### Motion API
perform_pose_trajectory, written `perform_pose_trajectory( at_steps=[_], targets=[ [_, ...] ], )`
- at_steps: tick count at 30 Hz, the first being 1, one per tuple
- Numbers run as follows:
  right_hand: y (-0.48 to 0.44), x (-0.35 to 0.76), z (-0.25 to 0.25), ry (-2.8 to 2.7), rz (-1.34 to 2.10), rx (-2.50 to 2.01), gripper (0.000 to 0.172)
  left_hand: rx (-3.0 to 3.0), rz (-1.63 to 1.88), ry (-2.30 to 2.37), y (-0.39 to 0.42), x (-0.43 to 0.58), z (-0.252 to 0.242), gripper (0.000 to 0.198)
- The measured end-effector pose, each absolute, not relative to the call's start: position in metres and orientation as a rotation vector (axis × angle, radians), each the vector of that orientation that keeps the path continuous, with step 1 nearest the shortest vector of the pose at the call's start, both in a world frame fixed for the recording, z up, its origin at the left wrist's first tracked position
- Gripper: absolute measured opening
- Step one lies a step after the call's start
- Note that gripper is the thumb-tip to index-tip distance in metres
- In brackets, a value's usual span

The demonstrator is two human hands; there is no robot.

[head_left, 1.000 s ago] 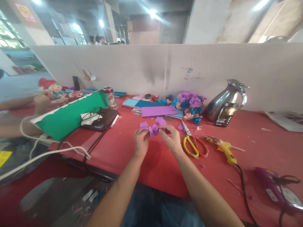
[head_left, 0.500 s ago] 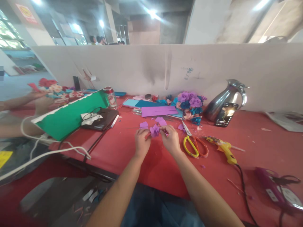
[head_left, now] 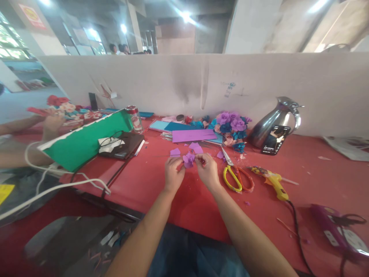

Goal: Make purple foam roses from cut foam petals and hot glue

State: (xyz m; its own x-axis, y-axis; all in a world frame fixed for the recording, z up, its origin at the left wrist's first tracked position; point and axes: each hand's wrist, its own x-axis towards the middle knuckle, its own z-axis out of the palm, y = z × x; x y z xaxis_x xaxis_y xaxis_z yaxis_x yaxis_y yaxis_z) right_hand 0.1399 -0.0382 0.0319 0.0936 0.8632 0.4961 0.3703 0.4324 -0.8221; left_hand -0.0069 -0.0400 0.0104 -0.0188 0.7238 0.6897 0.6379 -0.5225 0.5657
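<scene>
A small purple paper flower (head_left: 189,160) is held between both hands just above the red table (head_left: 144,192). My left hand (head_left: 174,173) pinches its left edge, fingers closed. On the other side, my right hand (head_left: 208,169) grips the flower's right edge between thumb and fingers. Cut purple paper pieces (head_left: 196,147) lie just beyond the hands, with another purple piece (head_left: 175,152) to their left. Scissors (head_left: 236,179) with one yellow and one orange handle rest to the right of my right hand. Behind sits a strip of purple paper (head_left: 194,135).
A yellow glue gun (head_left: 276,185), a purple power strip (head_left: 337,231) and a steel jug (head_left: 271,123) with a phone (head_left: 276,140) against it stand right. Finished paper flowers (head_left: 230,127) sit at the back. Left are a green box (head_left: 92,138), glass jar (head_left: 135,119) and a co-worker's hands (head_left: 53,121).
My hands stay almost in place; the purple flower is turned slightly between my fingers. At the far left, the co-worker's hands have shifted with a red piece.
</scene>
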Motion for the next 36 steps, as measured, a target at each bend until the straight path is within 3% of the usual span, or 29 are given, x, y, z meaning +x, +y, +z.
perform_pose_trajectory(
  at_steps=[10,27,36],
  targets=[
    [-0.035,0.14,0.031,-1.403,0.618,-1.163,0.019,1.936,1.722,1.457,-0.045,-0.005,0.014,0.012],
    [-0.034,0.142,0.028,-1.382,0.669,-1.166,0.02,1.757,1.688,1.355,-0.048,-0.004,0.02,0.01],
    [-0.04,0.14,0.038,-1.295,0.763,-1.088,0.022,1.18,1.577,1.182,-0.043,-0.001,0.02,0.022]
  ],
)
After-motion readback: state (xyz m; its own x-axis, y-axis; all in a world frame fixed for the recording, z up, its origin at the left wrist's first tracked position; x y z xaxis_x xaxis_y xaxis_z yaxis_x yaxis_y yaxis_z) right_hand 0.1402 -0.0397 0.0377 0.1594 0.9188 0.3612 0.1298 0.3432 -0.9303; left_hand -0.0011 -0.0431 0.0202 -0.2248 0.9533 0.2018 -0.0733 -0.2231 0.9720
